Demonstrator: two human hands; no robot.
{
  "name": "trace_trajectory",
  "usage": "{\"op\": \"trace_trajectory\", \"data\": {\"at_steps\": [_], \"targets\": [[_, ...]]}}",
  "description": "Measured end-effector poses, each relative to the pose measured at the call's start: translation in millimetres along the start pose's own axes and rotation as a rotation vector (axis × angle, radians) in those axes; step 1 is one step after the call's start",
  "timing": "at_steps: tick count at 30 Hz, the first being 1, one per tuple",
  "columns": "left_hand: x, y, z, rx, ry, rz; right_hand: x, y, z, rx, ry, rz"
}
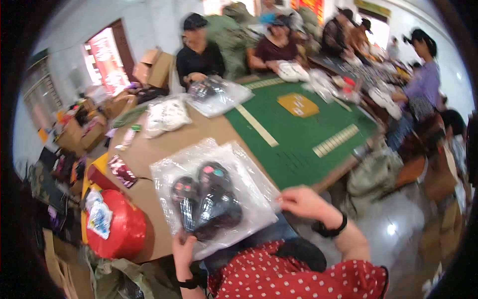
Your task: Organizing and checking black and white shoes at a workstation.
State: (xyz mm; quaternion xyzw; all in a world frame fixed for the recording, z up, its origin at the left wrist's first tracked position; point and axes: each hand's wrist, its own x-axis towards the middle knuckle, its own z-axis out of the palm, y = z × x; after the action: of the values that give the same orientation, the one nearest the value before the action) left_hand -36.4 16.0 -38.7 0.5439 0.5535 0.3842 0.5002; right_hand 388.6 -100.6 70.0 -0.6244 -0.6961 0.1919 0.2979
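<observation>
1. Leftmost, cardboard boxes [74, 137] and mixed goods crowd the side of a white-walled workroom.
2. Nearer, a shiny red round roll [128, 226] sits at the table's left edge, with a small white-and-blue packet [101, 219] on it. Just beyond lies a patterned dark-red item [122, 171].
3. Farther back on the brown tabletop [211, 128] rests a clear bag of white goods [168, 116].
4. Low, left of centre, the person's left hand [183, 249] grips the lower edge of a large clear plastic bag [253, 199], thumb on top.
5. That bag lies tilted at the near side of the table, between both hands. Dark rounded items [216, 202] with pink and green patches show through it; their exact kind is hard to tell.
6. At the bag's right corner, the right hand [304, 202] pinches the plastic narrowly between thumb and fingers.
7. Beyond, a green panel [294, 137] covers the table's right part, bearing a yellow shape [298, 105].
8. Far right, a co-worker in purple [423, 79] stands handling white goods.
</observation>
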Motion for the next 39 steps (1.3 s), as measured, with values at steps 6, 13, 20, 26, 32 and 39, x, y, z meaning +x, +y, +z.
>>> {"op": "trace_trajectory", "data": {"at_steps": [6,13,20,26,32,39], "targets": [[-6.1,11.9,0.9,-0.017,0.107,0.022,-13.9,-29.2,-75.3,-0.020,0.241,0.044],[-3.1,5.3,-8.4,0.062,-0.020,0.005,-42.2,-37.7,-101.9,-0.106,0.299,0.166],[-7.8,14.1,2.5,0.031,0.060,0.003,-43.5,-27.2,-88.6,-0.101,0.301,0.121],[-13.3,19.3,4.4,-0.070,0.066,0.027,-33.0,-20.0,-64.6,-0.165,0.182,0.070],[-16.4,27.3,11.6,-0.053,0.102,0.051,-21.4,-19.5,-35.3,-0.111,0.021,-0.009],[-6.6,14.6,3.1,-0.045,0.012,0.018,-10.2,-21.3,-20.6,-0.119,-0.067,-0.005]]}}
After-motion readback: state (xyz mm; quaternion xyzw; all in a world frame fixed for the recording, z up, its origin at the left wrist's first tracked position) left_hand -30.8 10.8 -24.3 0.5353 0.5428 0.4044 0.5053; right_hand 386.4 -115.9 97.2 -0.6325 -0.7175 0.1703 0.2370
